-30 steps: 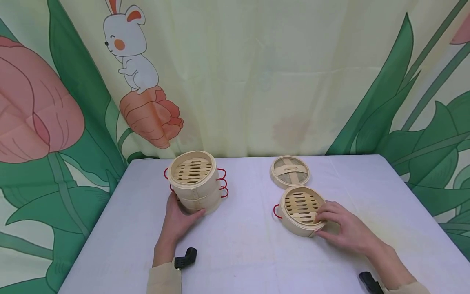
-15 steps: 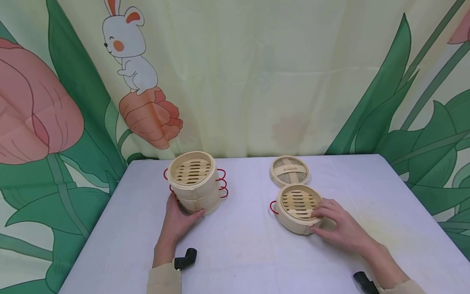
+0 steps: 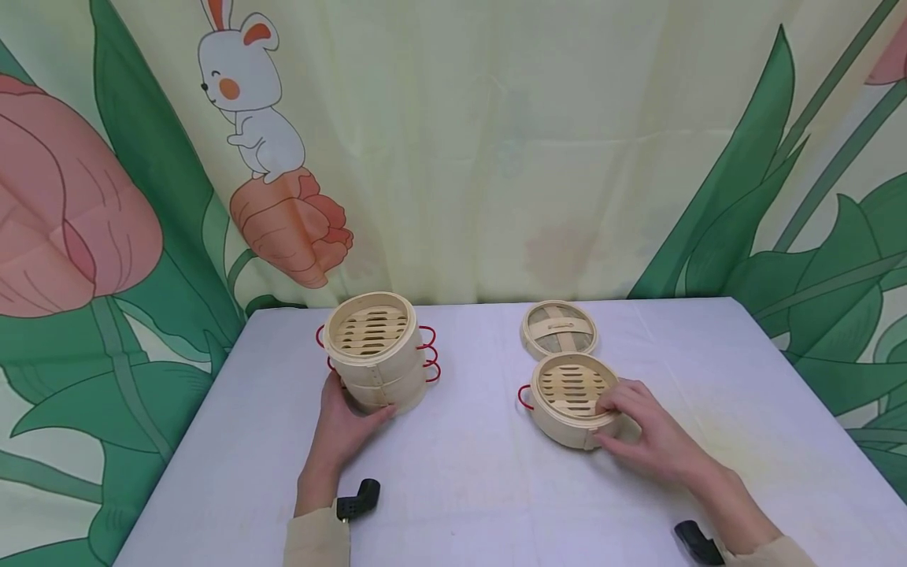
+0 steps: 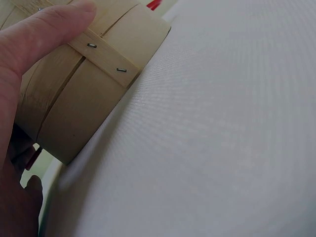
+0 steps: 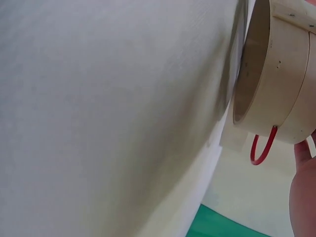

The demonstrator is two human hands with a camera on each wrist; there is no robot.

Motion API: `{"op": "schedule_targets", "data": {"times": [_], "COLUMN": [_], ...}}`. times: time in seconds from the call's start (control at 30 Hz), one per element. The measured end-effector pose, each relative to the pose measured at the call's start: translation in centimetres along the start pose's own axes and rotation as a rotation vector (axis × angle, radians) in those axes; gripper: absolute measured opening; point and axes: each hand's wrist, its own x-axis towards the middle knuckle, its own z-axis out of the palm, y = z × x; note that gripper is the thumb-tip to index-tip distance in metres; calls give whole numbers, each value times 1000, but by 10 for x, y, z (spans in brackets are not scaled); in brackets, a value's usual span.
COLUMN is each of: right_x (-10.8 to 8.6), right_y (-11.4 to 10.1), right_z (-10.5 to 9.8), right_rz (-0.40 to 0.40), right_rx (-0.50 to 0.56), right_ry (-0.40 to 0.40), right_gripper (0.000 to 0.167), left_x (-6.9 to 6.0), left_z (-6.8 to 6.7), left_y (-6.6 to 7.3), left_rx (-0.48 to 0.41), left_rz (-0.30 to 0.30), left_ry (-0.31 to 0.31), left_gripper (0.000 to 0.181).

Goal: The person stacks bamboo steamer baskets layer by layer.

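Observation:
On the left of the head view stands a stack of bamboo steamer baskets [image 3: 386, 376] with red loop handles, its slatted top uncovered. My left hand [image 3: 343, 429] grips the lower part of the stack from the near left; its thumb lies across the side wall [image 4: 94, 96] in the left wrist view. To the right, my right hand [image 3: 648, 437] pinches the near-right rim of a single bamboo steamer basket [image 3: 563, 427]. The right wrist view shows that basket's wall [image 5: 289, 74], its hollow underside and a red handle [image 5: 264, 147]; its lower rim appears raised off the cloth.
Behind the single basket, a round bamboo steamer lid [image 3: 560, 325] with a strap handle lies near the table's back edge. White cloth covers the table [image 3: 482, 488]. A printed curtain [image 3: 482, 157] hangs behind it.
The right hand has moved the single steamer basket a little left and away from me, closer to the lid. My left hand and the stack have stayed in place.

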Motion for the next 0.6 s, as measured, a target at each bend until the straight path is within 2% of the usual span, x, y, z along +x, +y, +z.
{"op": "schedule_targets", "data": {"times": [0.2, 0.37, 0.6], "right_x": [5, 9, 17], "right_y": [0, -1, -8], "right_z": [0, 2, 4], "right_rz": [-38, -38, -59], "right_rx": [1, 9, 35], "right_ry": [11, 15, 55], "right_gripper": [50, 48, 51], "left_x": [0, -1, -1], "left_z": [0, 0, 0], "left_y": [0, 0, 0], "left_rx": [-2, 0, -3], "left_rz": [1, -10, -14], "left_ry": [1, -7, -8], "left_gripper": [118, 120, 120]}}
